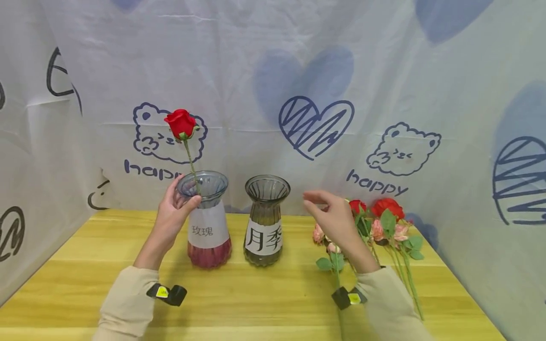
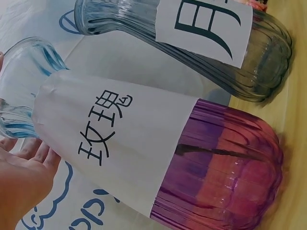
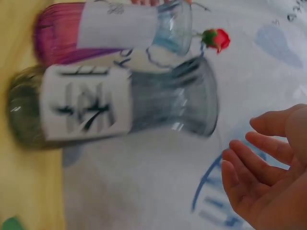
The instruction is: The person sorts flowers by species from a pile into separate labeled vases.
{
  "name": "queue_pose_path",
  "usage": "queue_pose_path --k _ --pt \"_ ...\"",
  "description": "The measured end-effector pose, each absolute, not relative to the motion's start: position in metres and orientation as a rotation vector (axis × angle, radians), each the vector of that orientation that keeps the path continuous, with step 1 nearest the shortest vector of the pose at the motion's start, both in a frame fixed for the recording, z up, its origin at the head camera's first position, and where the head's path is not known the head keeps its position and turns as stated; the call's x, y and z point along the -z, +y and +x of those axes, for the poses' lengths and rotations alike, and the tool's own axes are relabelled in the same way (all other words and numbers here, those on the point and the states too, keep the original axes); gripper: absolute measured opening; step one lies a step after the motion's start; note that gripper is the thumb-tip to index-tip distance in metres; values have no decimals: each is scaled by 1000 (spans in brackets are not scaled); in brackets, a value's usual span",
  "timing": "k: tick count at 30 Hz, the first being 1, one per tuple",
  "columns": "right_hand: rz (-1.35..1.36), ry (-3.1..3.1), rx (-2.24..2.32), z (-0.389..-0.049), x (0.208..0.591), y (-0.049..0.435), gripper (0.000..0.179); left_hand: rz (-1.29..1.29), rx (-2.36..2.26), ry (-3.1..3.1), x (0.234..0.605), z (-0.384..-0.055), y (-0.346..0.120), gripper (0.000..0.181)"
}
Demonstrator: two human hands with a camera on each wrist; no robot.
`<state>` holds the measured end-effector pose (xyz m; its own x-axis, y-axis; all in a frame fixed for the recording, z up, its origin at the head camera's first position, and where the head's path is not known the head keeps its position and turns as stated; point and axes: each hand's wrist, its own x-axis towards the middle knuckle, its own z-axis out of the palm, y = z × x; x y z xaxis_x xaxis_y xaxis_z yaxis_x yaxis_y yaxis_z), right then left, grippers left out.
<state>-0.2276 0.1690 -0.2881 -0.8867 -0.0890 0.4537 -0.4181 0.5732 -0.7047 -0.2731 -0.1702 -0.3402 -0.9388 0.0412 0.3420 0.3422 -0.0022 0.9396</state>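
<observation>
My left hand (image 1: 171, 214) holds the flared neck of a glass vase (image 1: 210, 255), thumb in front and fingers behind. This vase is bluish at the top and pink-purple at the base, with a white paper label (image 2: 120, 124) round its middle. A single red rose (image 1: 181, 124) stands in it, its stem leaning left and its bloom high above the rim. To its right stands a grey glass vase (image 1: 263, 213) with its own white label (image 3: 86, 103). My right hand (image 1: 334, 220) hovers right of the grey vase, fingers loosely bent, with nothing in it.
Behind and below my right hand lie several pink flowers (image 1: 377, 229), a red rose (image 1: 357, 207) and a large red bloom (image 1: 387, 208), green stems pointing toward me. A white printed cloth (image 1: 239, 94) hangs behind the wooden table (image 1: 256, 303).
</observation>
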Motion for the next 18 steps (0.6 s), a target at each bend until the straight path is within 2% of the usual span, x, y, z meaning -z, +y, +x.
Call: queue_pose_path --k 8,18 --pt "252 -2509 -1188 -219 336 232 24 -417 2051 -2038 339 -275 -170 79" --pt "82 -2653 -1355 -208 365 287 35 -407 2043 -2025 342 -275 -169 78"
